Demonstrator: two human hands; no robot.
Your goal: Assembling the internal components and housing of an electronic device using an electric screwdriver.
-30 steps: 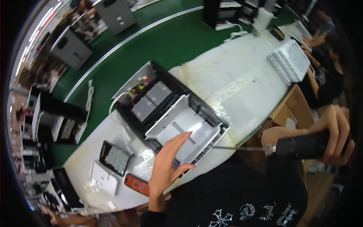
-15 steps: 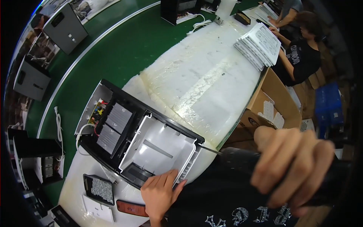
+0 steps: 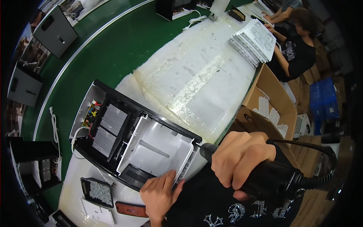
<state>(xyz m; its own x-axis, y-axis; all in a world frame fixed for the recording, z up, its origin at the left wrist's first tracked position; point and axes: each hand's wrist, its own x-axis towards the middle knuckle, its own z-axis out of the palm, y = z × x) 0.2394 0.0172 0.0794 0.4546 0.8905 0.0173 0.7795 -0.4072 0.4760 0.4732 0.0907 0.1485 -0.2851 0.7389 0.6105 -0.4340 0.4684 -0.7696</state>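
An opened appliance housing [image 3: 128, 136] lies on the long white worktable [image 3: 196, 75]. It has a black frame, a white plastic inner shell and grey finned blocks with coloured wires at its left end. My left hand [image 3: 160, 191] rests flat on the near edge of the white shell. My right hand [image 3: 242, 160] grips a black electric screwdriver [image 3: 272, 178]. The bit touches the right corner of the housing. A black cable runs off the tool's rear to the right.
A black tray of screws [image 3: 96, 192] and an orange-red phone [image 3: 126, 209] lie near the table's left end. A stack of white grilles [image 3: 255, 41] sits far right beside a seated person [image 3: 297, 49]. Open cardboard boxes [image 3: 268, 106] stand to my right. Green floor lies beyond the table.
The view has tilted and closed in on the housing. My right hand brought the screwdriver from the far right up to the housing's right corner. My left hand stayed on the near edge.
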